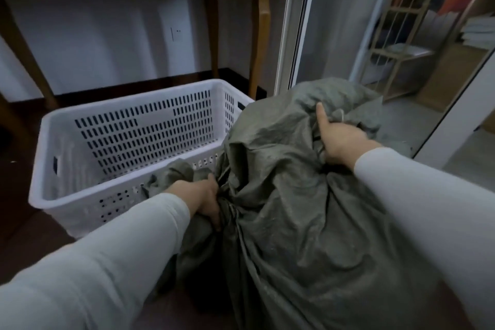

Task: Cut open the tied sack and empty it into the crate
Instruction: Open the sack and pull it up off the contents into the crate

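Note:
A large grey-green woven sack (294,209) fills the lower right of the head view, bulging and creased. Its gathered neck lies against the near right rim of a white slotted plastic crate (128,139), with a flap of sack fabric hanging over that rim. My left hand (203,198) grips the bunched neck of the sack just beside the crate. My right hand (338,136) grips a fold of fabric on the far upper end of the sack, thumb raised. The inside of the crate shows only its slotted bottom and walls.
The crate stands on a dark floor under a wooden table (257,35) whose legs rise behind it. A white wall is at the back. A glass sliding door (334,21) with a white frame stands to the right; a shelf unit (396,43) lies beyond it.

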`<state>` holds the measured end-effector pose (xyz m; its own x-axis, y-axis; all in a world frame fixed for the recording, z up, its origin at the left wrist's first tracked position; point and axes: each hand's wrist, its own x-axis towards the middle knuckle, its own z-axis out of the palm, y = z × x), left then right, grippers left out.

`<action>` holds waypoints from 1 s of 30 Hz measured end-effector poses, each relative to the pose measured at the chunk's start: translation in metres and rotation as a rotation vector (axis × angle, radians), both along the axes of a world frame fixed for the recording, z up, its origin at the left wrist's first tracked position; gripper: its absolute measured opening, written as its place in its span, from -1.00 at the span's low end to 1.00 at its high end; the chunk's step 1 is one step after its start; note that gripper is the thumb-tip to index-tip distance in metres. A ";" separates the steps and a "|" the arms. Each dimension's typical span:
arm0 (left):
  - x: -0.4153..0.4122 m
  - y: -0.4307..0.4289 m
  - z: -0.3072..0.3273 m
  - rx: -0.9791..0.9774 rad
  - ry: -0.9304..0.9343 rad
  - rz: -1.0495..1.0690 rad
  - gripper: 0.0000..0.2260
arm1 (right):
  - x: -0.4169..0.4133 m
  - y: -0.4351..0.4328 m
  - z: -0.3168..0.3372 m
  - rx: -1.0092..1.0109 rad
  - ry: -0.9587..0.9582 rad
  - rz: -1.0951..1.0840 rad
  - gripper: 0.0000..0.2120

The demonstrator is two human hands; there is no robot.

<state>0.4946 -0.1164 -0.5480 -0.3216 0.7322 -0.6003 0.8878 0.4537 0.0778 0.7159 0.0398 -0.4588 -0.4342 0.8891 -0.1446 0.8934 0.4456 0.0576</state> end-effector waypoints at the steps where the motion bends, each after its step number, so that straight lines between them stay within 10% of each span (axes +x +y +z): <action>1: -0.003 0.005 -0.008 -0.066 0.052 -0.052 0.37 | 0.000 0.007 0.001 0.002 -0.016 -0.017 0.03; 7: 0.004 0.033 0.000 -0.212 0.202 -0.225 -0.47 | -0.020 0.041 0.015 0.116 -0.205 -0.051 -0.56; 16: -0.002 0.039 -0.007 -0.123 -0.084 -0.054 -0.16 | -0.006 0.061 0.038 -0.074 -0.059 -0.021 -0.67; 30: 0.050 0.048 0.202 -0.023 -0.073 0.015 -0.67 | 0.065 0.056 0.206 -0.141 0.528 -0.257 -0.67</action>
